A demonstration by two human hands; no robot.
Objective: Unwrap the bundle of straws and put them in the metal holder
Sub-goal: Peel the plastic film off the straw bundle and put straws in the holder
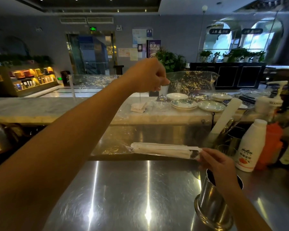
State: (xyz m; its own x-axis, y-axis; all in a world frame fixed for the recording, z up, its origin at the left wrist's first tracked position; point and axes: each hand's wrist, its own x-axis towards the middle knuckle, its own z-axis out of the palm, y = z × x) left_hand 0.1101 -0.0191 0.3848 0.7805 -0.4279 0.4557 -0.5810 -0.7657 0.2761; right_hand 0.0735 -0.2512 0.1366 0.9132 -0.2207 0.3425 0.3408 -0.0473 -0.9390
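Note:
A bundle of white paper-wrapped straws lies level just above the steel counter. My right hand pinches its right end. My left hand is stretched far forward and raised, with its fingers closed on a sheet of clear plastic wrap. The crinkled film spreads wide around that hand and trails down toward the bundle's left end. The metal holder, a shiny cylinder on a round base, stands below my right wrist, which hides part of its rim. I cannot see anything inside it.
A white bottle and an orange one stand right of the bundle, beside metal cups holding a white roll. Stacked plates and a pump dispenser sit on the marble ledge. A kettle is at the far left.

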